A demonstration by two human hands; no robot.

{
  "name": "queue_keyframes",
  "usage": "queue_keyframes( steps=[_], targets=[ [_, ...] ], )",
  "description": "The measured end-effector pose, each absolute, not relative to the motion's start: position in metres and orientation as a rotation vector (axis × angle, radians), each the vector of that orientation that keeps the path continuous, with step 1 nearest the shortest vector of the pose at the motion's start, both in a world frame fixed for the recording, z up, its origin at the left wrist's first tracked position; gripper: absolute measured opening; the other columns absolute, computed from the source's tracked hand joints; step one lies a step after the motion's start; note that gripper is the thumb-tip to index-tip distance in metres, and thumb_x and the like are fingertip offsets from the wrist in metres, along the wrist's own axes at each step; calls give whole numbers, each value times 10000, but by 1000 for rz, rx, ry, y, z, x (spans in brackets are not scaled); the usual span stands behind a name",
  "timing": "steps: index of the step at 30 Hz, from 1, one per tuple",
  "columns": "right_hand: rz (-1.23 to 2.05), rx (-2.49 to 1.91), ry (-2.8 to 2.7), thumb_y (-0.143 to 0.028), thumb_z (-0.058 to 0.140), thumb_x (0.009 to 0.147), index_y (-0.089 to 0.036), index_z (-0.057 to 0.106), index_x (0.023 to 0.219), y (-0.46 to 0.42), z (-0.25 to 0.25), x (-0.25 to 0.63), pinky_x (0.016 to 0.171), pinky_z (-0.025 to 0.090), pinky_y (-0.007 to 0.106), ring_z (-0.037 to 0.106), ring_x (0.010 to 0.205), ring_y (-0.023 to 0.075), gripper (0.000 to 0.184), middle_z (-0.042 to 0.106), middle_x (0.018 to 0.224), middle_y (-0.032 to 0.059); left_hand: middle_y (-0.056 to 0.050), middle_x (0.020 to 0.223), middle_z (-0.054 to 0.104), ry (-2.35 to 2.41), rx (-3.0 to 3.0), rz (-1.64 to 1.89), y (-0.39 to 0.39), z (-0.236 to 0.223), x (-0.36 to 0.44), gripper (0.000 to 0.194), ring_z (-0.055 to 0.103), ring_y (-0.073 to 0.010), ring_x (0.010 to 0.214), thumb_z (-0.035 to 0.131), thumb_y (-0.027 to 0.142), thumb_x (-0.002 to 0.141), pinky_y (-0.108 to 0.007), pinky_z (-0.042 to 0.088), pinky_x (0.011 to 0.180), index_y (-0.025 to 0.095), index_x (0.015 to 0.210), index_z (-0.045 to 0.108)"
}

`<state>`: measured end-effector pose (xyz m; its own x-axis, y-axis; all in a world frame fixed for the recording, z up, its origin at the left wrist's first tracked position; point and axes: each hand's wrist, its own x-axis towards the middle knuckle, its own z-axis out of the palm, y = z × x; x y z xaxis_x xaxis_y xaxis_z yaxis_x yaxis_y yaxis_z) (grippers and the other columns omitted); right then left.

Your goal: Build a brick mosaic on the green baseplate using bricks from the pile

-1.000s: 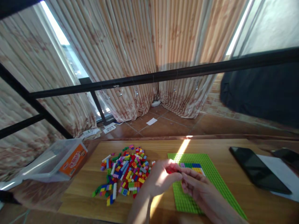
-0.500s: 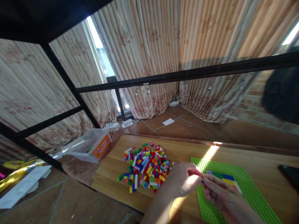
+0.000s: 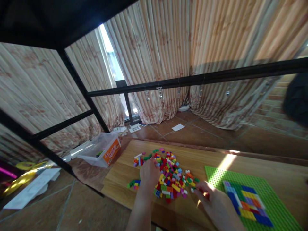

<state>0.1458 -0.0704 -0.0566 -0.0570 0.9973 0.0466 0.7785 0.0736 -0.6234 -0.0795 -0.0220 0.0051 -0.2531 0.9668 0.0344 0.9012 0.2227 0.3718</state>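
A pile of small coloured bricks (image 3: 169, 175) lies on the wooden table (image 3: 120, 175). My left hand (image 3: 149, 171) rests on the left part of the pile, fingers curled down among the bricks; what it grips is hidden. My right hand (image 3: 214, 203) lies at the pile's right edge, fingers stretched towards the loose bricks, nothing visibly in it. To the right is a green baseplate (image 3: 271, 199) carrying a flat patch of blue, yellow, orange and purple bricks (image 3: 245, 202).
A clear plastic box with an orange label (image 3: 102, 153) sits left of the table. Black metal bars (image 3: 192, 80) cross the view in front of striped curtains. Papers lie on the tiled floor (image 3: 178, 127). The table's near-left edge drops to the floor.
Both hands left the baseplate, where they pinched a red brick together, and moved left to the brick pile. The view swung left, so the phone is out of sight.
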Motion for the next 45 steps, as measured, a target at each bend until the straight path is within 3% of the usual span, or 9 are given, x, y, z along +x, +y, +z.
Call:
queue_keyframes(
  steps=[11, 16, 21, 25, 28, 33, 39, 45],
  targets=[
    [587, -1602, -1958, -368, 382, 875, -242, 604, 886, -74, -55, 131, 576, 425, 284, 633, 615, 188, 255, 691, 735, 26, -73, 940, 682, 2351, 1832, 300, -19, -3, -88, 184, 607, -186, 959, 478, 159, 799, -264, 407, 787, 187, 878, 641],
    [579, -1619, -1904, -313, 384, 879, -209, 622, 901, -77, -39, 135, 601, 429, 284, 627, 633, 185, 261, 676, 723, 42, -73, 914, 671, 2292, 1909, 401, -16, 4, -86, 112, 612, -195, 903, 498, 192, 806, -273, 405, 744, 182, 838, 604],
    [631, -1550, -1744, -384, 398, 886, -205, 634, 863, -82, -25, 151, 579, 442, 277, 613, 619, 178, 297, 676, 715, 48, -40, 860, 661, 1954, 2033, 652, -25, 6, -54, 106, 604, -162, 811, 481, 191, 829, -251, 401, 710, 184, 892, 566],
    [674, -1495, -1637, -434, 422, 882, -198, 632, 986, -84, -17, 173, 539, 460, 251, 605, 604, 161, 333, 673, 697, 35, -12, 815, 639, 1518, 2128, 685, -42, 9, -6, 105, 579, -141, 780, 475, 215, 838, -234, 395, 695, 202, 875, 573],
    [677, -1474, -1646, -434, 455, 874, -206, 631, 1061, -85, -15, 193, 603, 490, 258, 629, 674, 165, 344, 694, 769, 36, 5, 809, 624, 1349, 2155, 639, -53, 11, 26, 94, 558, -134, 780, 488, 202, 814, -229, 388, 682, 215, 833, 579],
    [724, -1458, -1755, -395, 501, 862, -260, 688, 981, -91, -12, 228, 756, 502, 272, 647, 860, 180, 260, 710, 895, 21, 16, 852, 615, 1244, 2154, 657, -65, 8, 59, 81, 547, -133, 808, 516, 181, 789, -232, 386, 695, 224, 830, 571],
    [776, -1550, -1850, -333, 485, 866, -279, 680, 930, -104, -9, 271, 715, 502, 243, 663, 817, 167, 213, 712, 830, -16, 24, 872, 622, 1141, 2184, 638, -68, 0, 86, 92, 556, -133, 817, 500, 192, 813, -235, 395, 695, 238, 845, 573],
    [550, -1713, -1777, -315, 523, 831, -256, 689, 855, -105, -22, 314, 649, 493, 273, 647, 696, 170, 178, 702, 817, 17, 3, 932, 626, 1271, 2149, 634, -60, -8, 99, 197, 569, -154, 886, 468, 145, 785, -258, 430, 777, 249, 904, 585]
  ],
)
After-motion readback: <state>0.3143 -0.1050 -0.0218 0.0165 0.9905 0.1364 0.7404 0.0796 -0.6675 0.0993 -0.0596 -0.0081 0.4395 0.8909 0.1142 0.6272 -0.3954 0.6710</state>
